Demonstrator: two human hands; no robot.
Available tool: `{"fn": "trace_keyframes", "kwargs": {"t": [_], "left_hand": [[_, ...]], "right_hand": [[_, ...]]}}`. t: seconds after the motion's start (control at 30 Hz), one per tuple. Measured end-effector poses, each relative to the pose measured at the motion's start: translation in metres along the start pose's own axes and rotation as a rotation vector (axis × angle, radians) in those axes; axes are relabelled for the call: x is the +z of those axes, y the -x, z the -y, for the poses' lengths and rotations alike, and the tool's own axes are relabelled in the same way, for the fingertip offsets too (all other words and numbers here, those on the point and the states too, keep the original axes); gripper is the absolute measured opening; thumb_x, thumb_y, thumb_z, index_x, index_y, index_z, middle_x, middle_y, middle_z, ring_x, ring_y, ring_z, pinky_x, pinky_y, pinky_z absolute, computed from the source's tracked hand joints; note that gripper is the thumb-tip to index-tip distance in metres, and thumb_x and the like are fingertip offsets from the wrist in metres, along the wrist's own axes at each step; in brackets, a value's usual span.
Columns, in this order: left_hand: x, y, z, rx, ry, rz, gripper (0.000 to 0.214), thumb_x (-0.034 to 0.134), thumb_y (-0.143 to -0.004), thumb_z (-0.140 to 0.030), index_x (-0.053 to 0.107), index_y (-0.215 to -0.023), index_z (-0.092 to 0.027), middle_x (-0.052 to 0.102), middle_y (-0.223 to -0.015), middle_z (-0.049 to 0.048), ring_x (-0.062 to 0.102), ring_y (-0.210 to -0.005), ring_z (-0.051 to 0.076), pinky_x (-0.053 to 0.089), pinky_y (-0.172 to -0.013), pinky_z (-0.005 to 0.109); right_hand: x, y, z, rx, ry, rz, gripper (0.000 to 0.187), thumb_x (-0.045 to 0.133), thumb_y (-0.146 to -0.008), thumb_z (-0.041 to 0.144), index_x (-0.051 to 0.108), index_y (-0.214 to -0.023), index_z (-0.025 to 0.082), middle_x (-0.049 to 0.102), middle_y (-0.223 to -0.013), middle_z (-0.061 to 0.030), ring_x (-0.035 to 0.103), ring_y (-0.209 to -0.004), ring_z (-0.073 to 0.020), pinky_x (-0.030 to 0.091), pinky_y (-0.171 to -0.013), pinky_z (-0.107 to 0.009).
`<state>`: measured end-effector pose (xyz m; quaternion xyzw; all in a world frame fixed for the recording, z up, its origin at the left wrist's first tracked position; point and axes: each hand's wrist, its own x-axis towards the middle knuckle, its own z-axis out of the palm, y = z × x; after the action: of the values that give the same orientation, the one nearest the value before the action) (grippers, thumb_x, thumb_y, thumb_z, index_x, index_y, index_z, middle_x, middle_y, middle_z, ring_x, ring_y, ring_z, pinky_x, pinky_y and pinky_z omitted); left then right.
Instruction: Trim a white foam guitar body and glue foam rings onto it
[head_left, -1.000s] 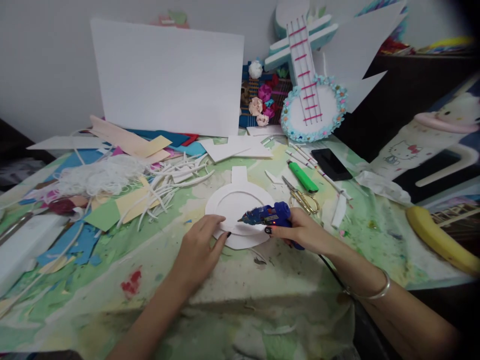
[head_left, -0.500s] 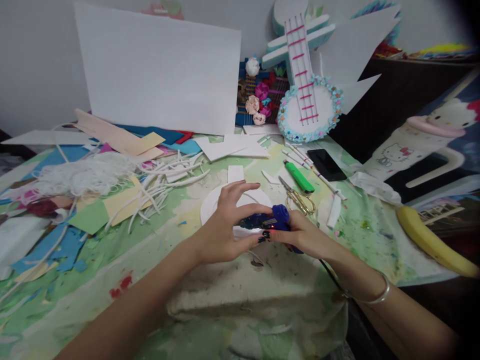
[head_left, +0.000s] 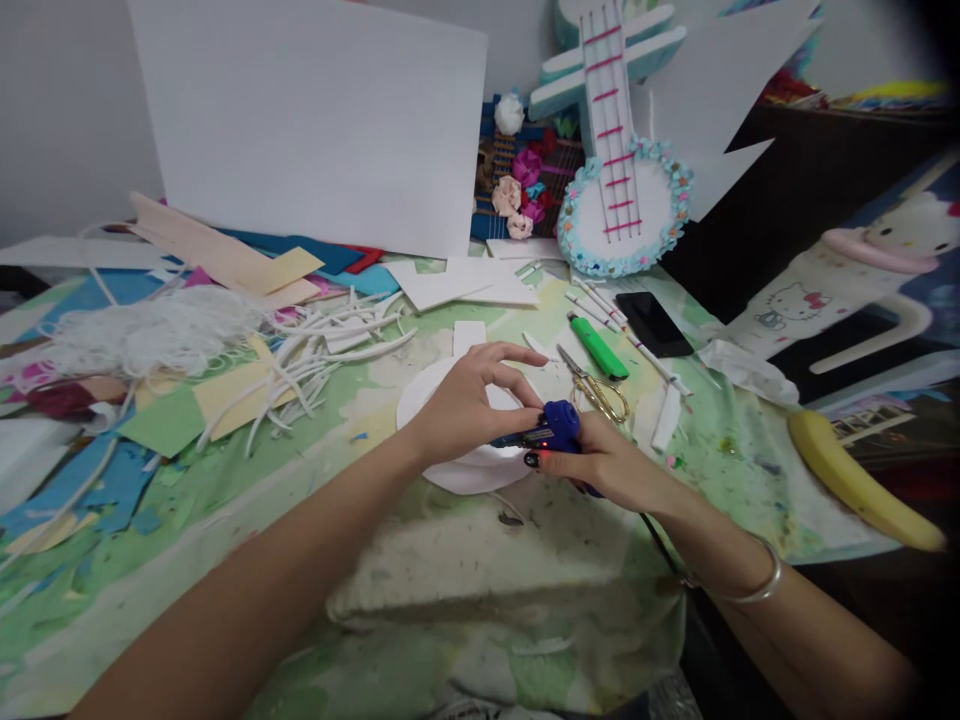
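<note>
My right hand [head_left: 611,467] is wrapped round a blue glue gun [head_left: 551,427] whose small red light glows. The gun lies low over a white round foam cutout [head_left: 457,470] with a tab at its far side, flat on the green paint-stained table cover [head_left: 450,560]. My left hand [head_left: 469,400] reaches across the cutout, fingers curled over the gun's front end, index finger stretched out. The nozzle is hidden under that hand, and I cannot tell whether the fingers grip anything.
Gold-handled scissors [head_left: 596,392], a green marker [head_left: 597,347], white sticks [head_left: 622,325] and a black phone [head_left: 655,323] lie right of the cutout. A foam guitar model [head_left: 619,190] and a large white board [head_left: 315,120] lean at the back. Paper scraps and white strips [head_left: 322,350] crowd the left. A yellow curved object [head_left: 855,480] lies far right.
My left hand left the cutout's near-left rim, swung over it and now covers the glue gun's nozzle. The right hand with the gun stayed nearly still.
</note>
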<state>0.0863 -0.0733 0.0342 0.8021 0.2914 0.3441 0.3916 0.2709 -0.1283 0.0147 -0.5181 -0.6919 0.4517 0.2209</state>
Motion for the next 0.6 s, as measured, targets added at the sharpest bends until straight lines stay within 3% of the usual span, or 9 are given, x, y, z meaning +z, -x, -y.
{"fn": "trace_keyframes", "kwargs": {"t": [0.27, 0.4, 0.6], "left_hand": [[-0.008, -0.006, -0.009, -0.112, 0.057, 0.148, 0.007, 0.067, -0.067, -0.018, 0.072, -0.071, -0.020, 0.057, -0.121, 0.0049, 0.052, -0.113, 0.024, 0.036, -0.099, 0.040], [-0.012, -0.008, -0.005, -0.115, 0.080, 0.218, 0.008, 0.067, -0.068, -0.023, 0.072, -0.073, -0.021, 0.055, -0.124, 0.0055, 0.050, -0.115, 0.027, 0.037, -0.097, 0.044], [-0.015, -0.009, 0.002, -0.123, 0.147, 0.275, 0.007, 0.066, -0.065, -0.020, 0.069, -0.070, -0.019, 0.055, -0.123, 0.0067, 0.051, -0.112, 0.027, 0.040, -0.094, 0.042]], "right_hand": [[-0.003, 0.004, 0.009, -0.027, 0.042, 0.012, 0.016, 0.057, -0.076, 0.028, 0.051, -0.067, 0.017, 0.039, -0.053, 0.0060, 0.035, -0.050, -0.0071, 0.025, -0.049, -0.022], [-0.002, 0.004, 0.012, -0.018, 0.031, 0.031, 0.011, 0.056, -0.076, 0.026, 0.054, -0.073, 0.016, 0.040, -0.055, 0.0056, 0.035, -0.052, -0.0076, 0.026, -0.050, -0.023], [0.000, 0.001, 0.013, -0.020, 0.074, 0.079, 0.015, 0.056, -0.076, 0.026, 0.052, -0.066, 0.016, 0.038, -0.055, 0.0054, 0.033, -0.052, -0.0073, 0.023, -0.050, -0.023]]}}
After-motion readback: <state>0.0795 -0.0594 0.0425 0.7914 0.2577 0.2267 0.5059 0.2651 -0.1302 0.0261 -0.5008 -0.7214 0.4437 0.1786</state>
